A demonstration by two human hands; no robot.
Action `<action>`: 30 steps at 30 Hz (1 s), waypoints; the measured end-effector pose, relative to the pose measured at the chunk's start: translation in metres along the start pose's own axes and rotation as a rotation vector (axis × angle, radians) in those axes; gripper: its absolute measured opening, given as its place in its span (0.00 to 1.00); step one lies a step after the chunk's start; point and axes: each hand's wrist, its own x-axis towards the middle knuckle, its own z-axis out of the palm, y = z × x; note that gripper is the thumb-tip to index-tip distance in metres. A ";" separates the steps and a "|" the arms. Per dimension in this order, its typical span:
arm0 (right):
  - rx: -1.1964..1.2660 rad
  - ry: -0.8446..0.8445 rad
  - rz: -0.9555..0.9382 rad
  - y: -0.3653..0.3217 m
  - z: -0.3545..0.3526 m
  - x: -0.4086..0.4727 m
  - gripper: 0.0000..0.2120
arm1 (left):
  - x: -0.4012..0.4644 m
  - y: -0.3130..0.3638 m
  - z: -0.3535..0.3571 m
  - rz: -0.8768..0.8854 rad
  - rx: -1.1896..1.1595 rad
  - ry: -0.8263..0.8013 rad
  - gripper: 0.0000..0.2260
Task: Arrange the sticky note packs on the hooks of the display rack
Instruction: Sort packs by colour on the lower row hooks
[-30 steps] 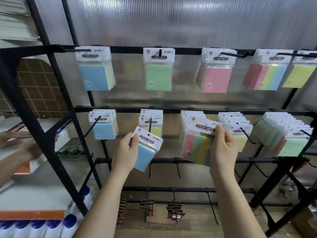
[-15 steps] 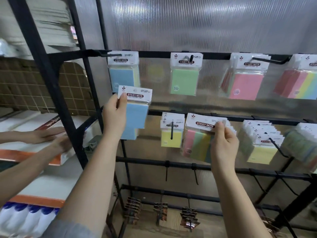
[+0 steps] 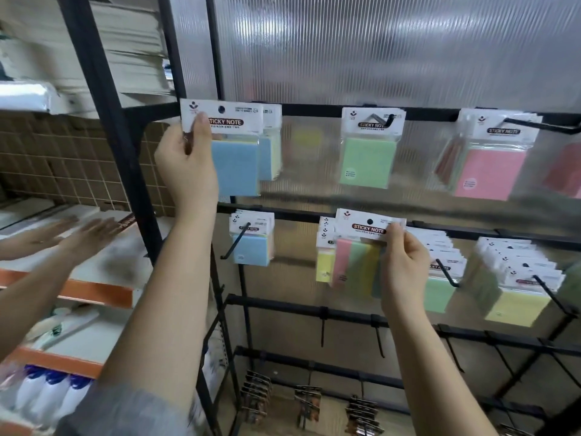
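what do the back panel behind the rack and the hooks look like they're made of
Back panel: likely translucent ribbed plastic sheet; fine vertical flutes, blurred colours showing through. Hooks: probably metal wire with a matte black coating; thin, rigid, bent up at the tip.

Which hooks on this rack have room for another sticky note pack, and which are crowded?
The bare black hooks on the third rail are free. The top-row green pack's hook and the middle-row blue pack's hook carry little. The two right middle-row hooks, with green-fronted packs and yellow-fronted packs, are crowded.
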 end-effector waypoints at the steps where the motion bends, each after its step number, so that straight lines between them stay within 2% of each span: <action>1: -0.001 0.001 0.004 0.001 0.001 0.000 0.21 | 0.001 0.002 0.001 -0.001 -0.005 0.012 0.14; 12: -0.018 -0.001 0.014 -0.006 0.008 -0.002 0.24 | 0.012 0.002 0.004 -0.054 -0.036 0.032 0.09; 17: -0.010 -0.022 0.018 -0.007 0.013 -0.004 0.22 | 0.015 -0.002 0.009 -0.078 -0.015 0.019 0.11; 25: -0.012 -0.006 0.016 -0.010 0.021 -0.001 0.22 | 0.028 -0.029 0.024 -0.135 0.061 -0.054 0.13; 30: -0.020 -0.001 0.029 -0.009 0.025 0.004 0.21 | 0.041 -0.043 0.042 -0.207 0.039 -0.115 0.09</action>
